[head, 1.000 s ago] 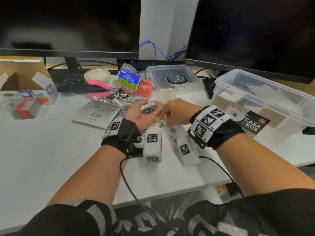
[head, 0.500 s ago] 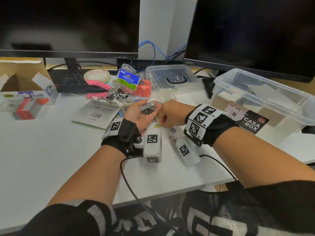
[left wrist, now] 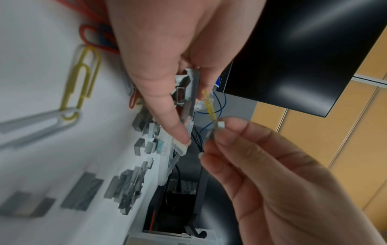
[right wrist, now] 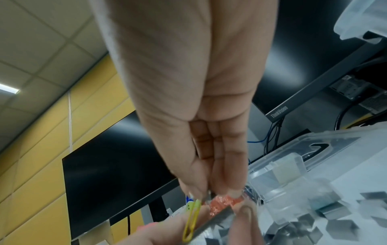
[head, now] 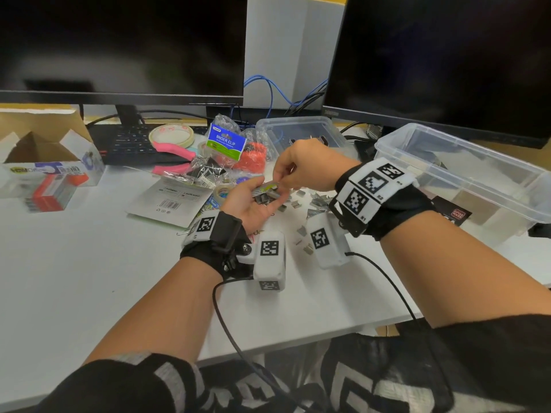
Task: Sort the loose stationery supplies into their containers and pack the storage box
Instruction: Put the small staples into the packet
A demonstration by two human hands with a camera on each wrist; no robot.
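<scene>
My left hand (head: 264, 193) lies palm up over the desk and grips a bundle of grey staple strips (left wrist: 188, 92) together with a yellow paper clip (left wrist: 209, 106). Just above that palm my right hand (head: 281, 181) pinches a small grey staple piece (left wrist: 217, 127) between thumb and fingertips, right at the end of the clip. In the right wrist view the pinch (right wrist: 207, 194) sits over the yellow clip (right wrist: 191, 220) and a staple strip (right wrist: 215, 220). More loose staple strips (head: 316, 201) are scattered on the white desk under and to the right of the hands. Coloured paper clips (left wrist: 83, 77) lie to the left.
A large clear storage box (head: 465, 180) stands open at the right, a small clear box (head: 298, 132) behind the hands. A binder clip bag (head: 226, 143), tape roll (head: 171, 135), pink-handled tool (head: 173, 150) and cardboard box (head: 44, 144) crowd the back left, before two monitors.
My right hand has lifted off the desk beside the left hand and now pinches a piece above the left palm. The left hand has stayed where it was.
</scene>
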